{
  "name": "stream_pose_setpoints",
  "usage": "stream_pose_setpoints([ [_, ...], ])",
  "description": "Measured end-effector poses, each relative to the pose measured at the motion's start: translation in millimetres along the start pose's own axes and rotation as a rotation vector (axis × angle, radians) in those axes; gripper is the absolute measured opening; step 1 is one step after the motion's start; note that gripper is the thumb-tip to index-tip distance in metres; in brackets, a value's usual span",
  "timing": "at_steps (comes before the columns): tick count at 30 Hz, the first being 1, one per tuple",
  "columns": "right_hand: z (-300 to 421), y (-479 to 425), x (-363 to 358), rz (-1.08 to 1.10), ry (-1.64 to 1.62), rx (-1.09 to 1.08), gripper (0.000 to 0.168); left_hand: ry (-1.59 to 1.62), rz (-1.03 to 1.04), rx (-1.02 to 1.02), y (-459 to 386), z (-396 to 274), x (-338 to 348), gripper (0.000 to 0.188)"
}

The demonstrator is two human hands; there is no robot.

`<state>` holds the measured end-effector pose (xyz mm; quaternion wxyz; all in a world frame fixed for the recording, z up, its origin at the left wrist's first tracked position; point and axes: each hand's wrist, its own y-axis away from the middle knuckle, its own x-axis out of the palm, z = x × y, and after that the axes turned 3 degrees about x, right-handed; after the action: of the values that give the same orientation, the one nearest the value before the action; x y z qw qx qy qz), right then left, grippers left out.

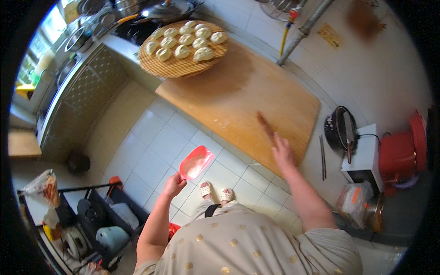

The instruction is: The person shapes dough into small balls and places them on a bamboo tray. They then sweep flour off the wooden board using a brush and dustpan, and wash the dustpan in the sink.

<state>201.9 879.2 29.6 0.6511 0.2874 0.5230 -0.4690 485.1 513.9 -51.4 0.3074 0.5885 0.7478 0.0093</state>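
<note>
My left hand (174, 185) grips the handle of a pink plastic scoop (206, 153) and holds it over the tiled floor. White powder that looks like flour (194, 166) lies in the scoop. My right hand (283, 150) is on the near end of a brown wooden rolling pin (264, 123), which looks blurred, above the right part of a wooden board (213, 103). Pale traces of flour mark the board near its front edge. Beyond, a round slatted tray (172, 68) overlaps the board's far left end and carries several pleated dough buns (186, 39).
A black pan (331, 129) with a knife across it stands to the right, beside a pair of chopsticks (322, 158) and a red pot (397, 158). A lidded wok (168, 10) sits on the stove behind the tray. At lower left is a black rack (74, 189).
</note>
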Motion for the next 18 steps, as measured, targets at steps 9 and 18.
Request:
stream_pose_setpoints([
  [9, -6.6, -53.1, 5.9, -0.125, 0.015, -0.203, 0.062, 0.226, -0.096, -0.131, 22.8, 29.5, 39.7, 0.017],
  [18, 126.5, 1.2, 157.5, 0.677, -1.351, 0.76, 0.025, 0.296, -0.18, -0.196, -7.2, 74.5, 34.2, 0.024],
])
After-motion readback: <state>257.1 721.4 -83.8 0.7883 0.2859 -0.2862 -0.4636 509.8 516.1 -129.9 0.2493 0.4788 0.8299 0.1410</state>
